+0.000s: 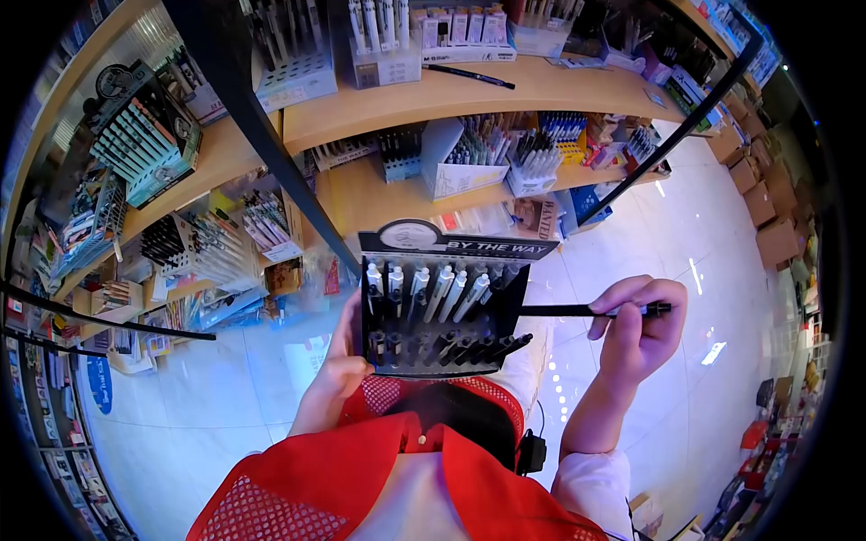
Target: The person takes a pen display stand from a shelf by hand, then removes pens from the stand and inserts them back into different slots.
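Pen (559, 311) extends leftward from right hand (639, 332) toward display box (505, 246).

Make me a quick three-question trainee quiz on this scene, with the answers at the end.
1. True or false: the left hand is off the display box.
2. Choose one: the right hand holds A, scissors; B, a black pen; C, a notebook.
3. Fill in: the header on the display box reads "BY THE ___".

Key: 1. False, it grips the side. 2. B. 3. WAY.
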`<state>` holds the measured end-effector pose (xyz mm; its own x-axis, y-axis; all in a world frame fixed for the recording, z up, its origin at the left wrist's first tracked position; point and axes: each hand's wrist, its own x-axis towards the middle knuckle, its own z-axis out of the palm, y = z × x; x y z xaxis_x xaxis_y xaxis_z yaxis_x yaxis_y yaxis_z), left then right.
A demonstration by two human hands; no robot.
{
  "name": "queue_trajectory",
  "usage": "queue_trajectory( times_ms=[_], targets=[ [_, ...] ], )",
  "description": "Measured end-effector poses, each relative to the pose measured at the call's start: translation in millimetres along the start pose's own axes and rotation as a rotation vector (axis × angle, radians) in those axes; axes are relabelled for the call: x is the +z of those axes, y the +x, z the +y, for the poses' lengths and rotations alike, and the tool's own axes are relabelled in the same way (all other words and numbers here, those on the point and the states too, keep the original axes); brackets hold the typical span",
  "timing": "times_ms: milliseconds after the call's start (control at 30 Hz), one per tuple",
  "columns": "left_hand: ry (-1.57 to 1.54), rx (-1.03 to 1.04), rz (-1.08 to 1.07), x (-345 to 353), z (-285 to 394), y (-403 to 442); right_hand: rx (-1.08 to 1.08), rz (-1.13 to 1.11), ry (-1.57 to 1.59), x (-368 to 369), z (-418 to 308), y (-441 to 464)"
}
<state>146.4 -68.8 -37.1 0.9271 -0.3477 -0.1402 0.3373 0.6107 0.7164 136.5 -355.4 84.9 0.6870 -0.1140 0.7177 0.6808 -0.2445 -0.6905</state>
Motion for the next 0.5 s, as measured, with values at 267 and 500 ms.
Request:
queue_trajectory(
  times_ms=[267, 500],
  targets=[
    [-0.295, 0.138, -0.160, -42, -29, -5, 0.173, 0.159, 0.132, -6, -5, -15],
    [-0.269, 0.179, -0.142, -36, -24, -12, 0.200, 0.038, 0.138, 0, -25, -22]
  ],
)
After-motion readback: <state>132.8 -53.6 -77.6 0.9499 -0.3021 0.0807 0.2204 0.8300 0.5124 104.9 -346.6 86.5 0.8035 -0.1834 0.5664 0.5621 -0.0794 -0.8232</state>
